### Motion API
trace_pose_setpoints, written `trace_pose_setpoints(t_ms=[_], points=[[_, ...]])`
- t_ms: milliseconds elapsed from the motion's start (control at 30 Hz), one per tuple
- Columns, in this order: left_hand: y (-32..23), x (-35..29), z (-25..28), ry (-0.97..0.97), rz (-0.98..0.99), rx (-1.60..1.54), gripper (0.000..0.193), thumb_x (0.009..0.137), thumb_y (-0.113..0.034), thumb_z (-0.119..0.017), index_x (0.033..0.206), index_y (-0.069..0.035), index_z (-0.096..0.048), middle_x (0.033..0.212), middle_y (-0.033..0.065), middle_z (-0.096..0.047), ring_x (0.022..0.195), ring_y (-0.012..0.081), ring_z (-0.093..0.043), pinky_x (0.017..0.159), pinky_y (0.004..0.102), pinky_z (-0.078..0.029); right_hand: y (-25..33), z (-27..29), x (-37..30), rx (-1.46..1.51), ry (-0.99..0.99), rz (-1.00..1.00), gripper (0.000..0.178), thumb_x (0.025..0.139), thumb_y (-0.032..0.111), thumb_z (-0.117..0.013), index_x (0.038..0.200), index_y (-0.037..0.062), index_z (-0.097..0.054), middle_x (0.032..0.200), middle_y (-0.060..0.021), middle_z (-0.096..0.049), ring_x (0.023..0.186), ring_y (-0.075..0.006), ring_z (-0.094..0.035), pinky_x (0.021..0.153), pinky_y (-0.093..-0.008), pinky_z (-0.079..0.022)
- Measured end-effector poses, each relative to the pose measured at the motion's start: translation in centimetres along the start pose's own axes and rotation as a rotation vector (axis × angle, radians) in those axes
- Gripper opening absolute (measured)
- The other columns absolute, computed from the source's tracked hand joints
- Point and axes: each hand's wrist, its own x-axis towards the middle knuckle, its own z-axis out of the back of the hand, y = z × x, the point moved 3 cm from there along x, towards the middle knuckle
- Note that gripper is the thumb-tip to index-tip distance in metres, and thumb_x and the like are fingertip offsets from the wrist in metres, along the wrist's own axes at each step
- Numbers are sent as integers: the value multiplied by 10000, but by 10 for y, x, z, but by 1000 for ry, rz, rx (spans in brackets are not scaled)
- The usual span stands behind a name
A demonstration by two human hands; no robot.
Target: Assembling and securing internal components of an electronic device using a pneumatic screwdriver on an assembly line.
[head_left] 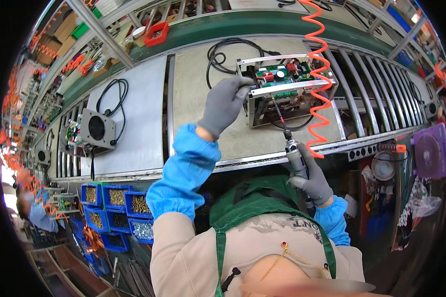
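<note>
A metal-framed unit with green circuit boards (281, 74) sits on the board-topped conveyor in front of me. My right hand (313, 181), in a grey glove, is wrapped round a power screwdriver (297, 161). The long bit of the tool points up and away, its tip at the near white rail (288, 88) of the unit. My left hand (223, 107), gloved the same way, is at the left end of that rail with thumb and fingers pinched together. What lies between those fingertips is too small to tell. A black cable (233, 41) loops behind the unit.
A coiled orange air hose (318, 69) hangs in front of the unit's right side. Metal rollers (376, 94) run to the right. Another unit with a round opening (97, 127) stands left. Blue bins (117, 197) of screws sit below it. A purple fan (429, 151) is far right.
</note>
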Motion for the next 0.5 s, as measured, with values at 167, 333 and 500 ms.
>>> trace_pose_setpoints(t_ms=[167,333,500], points=[[6,41,-25,255,-176,392,187,853,-200,-587,975,-88,-675,876,116,-662,837,307,-609,767,388,-477,26,-35,-10,883,-4,-129,928,688,152,-618,1494,204,-162,889,-159,-567,636,-193,-599,547,-313,-530],[10,66,-39,605,-136,650,211,833,-229,-532,930,-172,-711,897,83,-682,815,298,-641,703,411,-506,25,-46,-5,581,-91,-121,916,698,96,-576,1498,204,-144,870,-158,-562,623,-209,-596,543,-316,-531],[5,86,-47,792,-217,780,233,812,-239,-550,970,-198,-717,909,80,-686,841,284,-641,754,397,-496,26,-48,-7,598,-86,-138,922,687,49,-558,1498,200,-146,855,-154,-561,596,-211,-594,547,-312,-529]])
